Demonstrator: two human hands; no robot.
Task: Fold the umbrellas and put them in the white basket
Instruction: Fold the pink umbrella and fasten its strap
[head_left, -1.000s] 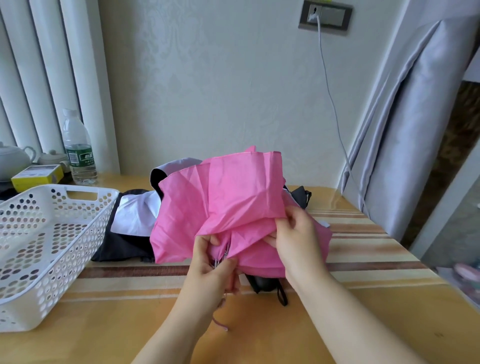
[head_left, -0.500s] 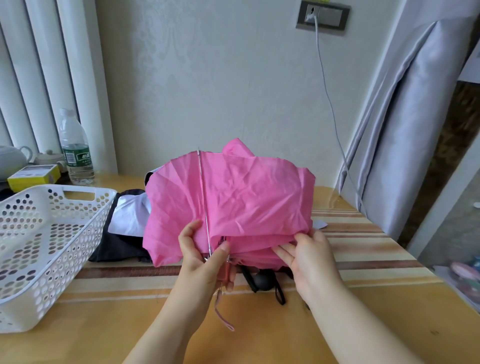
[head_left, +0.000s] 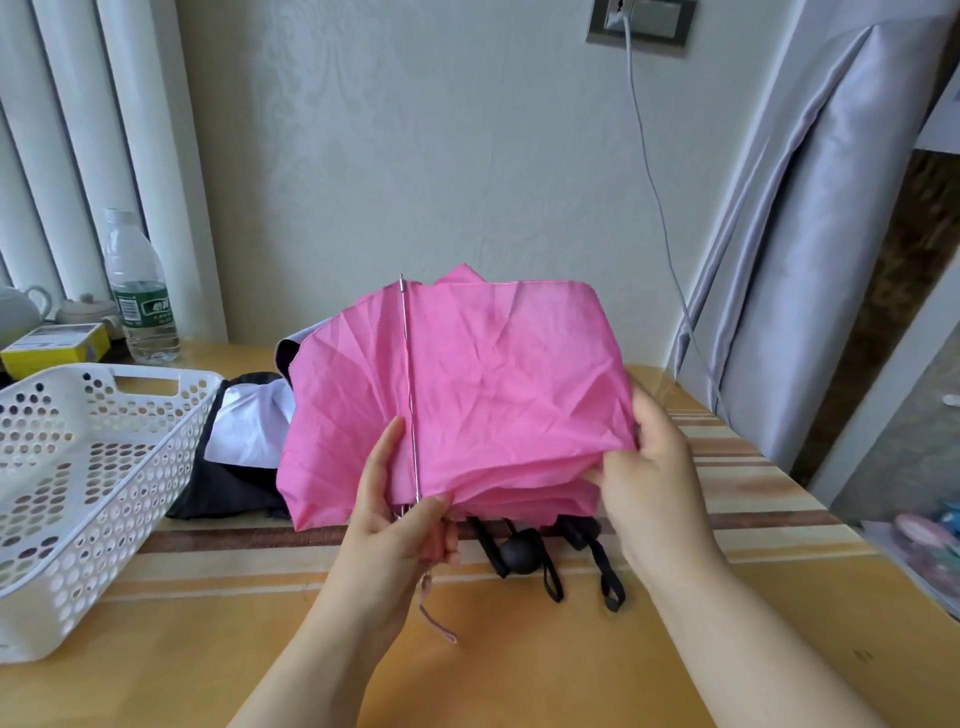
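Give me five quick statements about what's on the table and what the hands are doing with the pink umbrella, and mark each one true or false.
1. Both hands hold the pink umbrella. True: the left hand pinches it at the base of a metal rib, and the right hand grips the fabric's edge.
2. The white basket already holds an umbrella. False: nothing shows inside it.
3. The basket sits left of the pink umbrella. True.
4. The water bottle lies on its side. False: it stands upright near the wall.
5. A black umbrella lies on the table behind the pink one. True.
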